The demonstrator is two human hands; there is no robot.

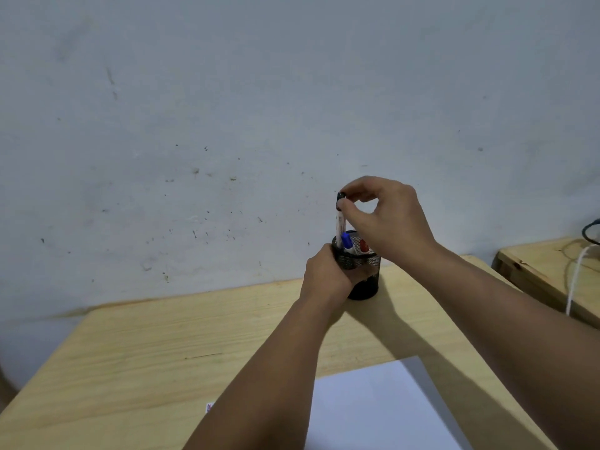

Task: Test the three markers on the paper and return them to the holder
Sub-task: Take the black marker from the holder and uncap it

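A black mesh holder (363, 271) stands at the far edge of the wooden table (162, 345), against the wall. My left hand (324, 274) wraps around its left side. My right hand (386, 216) pinches the black cap end of a white-bodied marker (339, 227), which stands upright with its lower part inside the holder. A blue-capped marker (346, 241) and a red-capped marker (363, 245) sit in the holder beside it. A white sheet of paper (383, 410) lies at the near edge of the table, partly under my right forearm.
A grey marked wall (227, 125) rises right behind the holder. A second wooden table (545, 267) stands at the right with a white cord (576, 280) and a dark cable on it. A small white label (209, 407) lies by my left forearm.
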